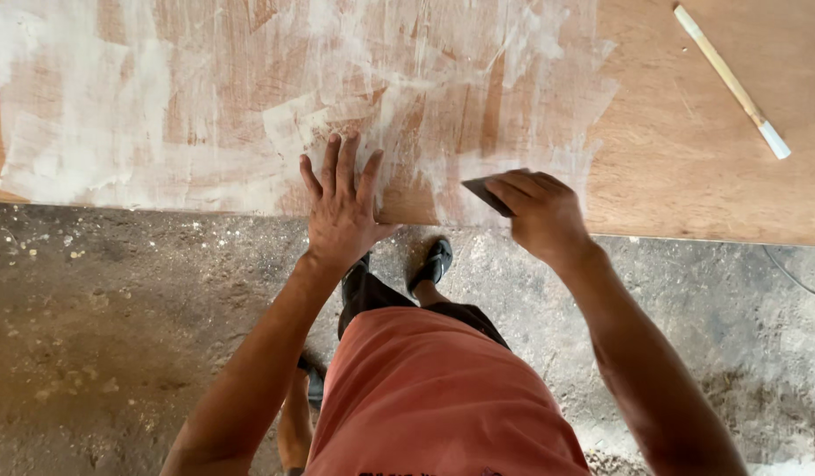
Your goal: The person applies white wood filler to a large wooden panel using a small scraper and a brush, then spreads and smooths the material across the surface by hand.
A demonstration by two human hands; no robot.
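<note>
Here the person leans over a large plywood board (689, 159) that lies flat above a dusty concrete floor (117, 335). The left hand (341, 207) is spread wide and pressed flat on the board just inside its near edge, fingers fanned toward the white patch. The right hand (540, 211) is closed around a small dark sanding block (485, 192), held near the same near edge, at the right-hand limit of the white area; the block looks to be touching the surface, though its underside is hidden.

The step in hand seems to be rubbing down the white filler (161, 115) that covers the left and middle of the board. The filler is thin and streaky, with bare reddish-brown wood showing through in bands, and its right border is ragged. A sound next stroke would call for steady, even pressure along the grain while the flat hand keeps the board from shifting.

Toward the far right corner of the board lies a slim stick (732, 81), pale wood with a white tip, well apart from both hands. The floor is rough, speckled with grit and shavings.
</note>
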